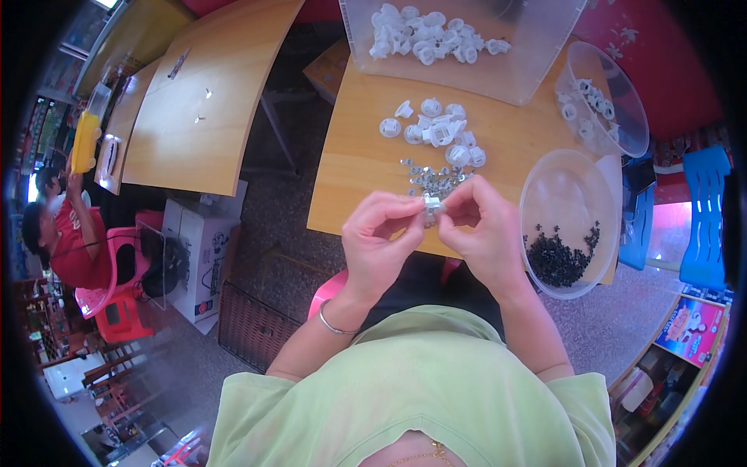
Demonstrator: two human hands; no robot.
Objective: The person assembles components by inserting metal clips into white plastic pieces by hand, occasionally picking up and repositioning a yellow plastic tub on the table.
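Note:
Between the fingertips of both hands is a small white plastic part (431, 204), held just above the near edge of the wooden table. My left hand (383, 231) pinches it from the left, and my right hand (481, 231) has its thumb and index finger closed at its right side. Fingers cover much of the part, so its full shape is hidden. Right behind the fingertips lies a pile of small silver metal pieces (437, 179). Farther back, several loose white round plastic parts (440, 128) are spread on the table.
A clear bin (482, 74) of white parts stands at the back. To the right are a round tub (566, 167) with small black pieces (556, 261) and another clear tub (622, 89) with white parts. A second table (214, 86) and a seated person (74, 229) are at left.

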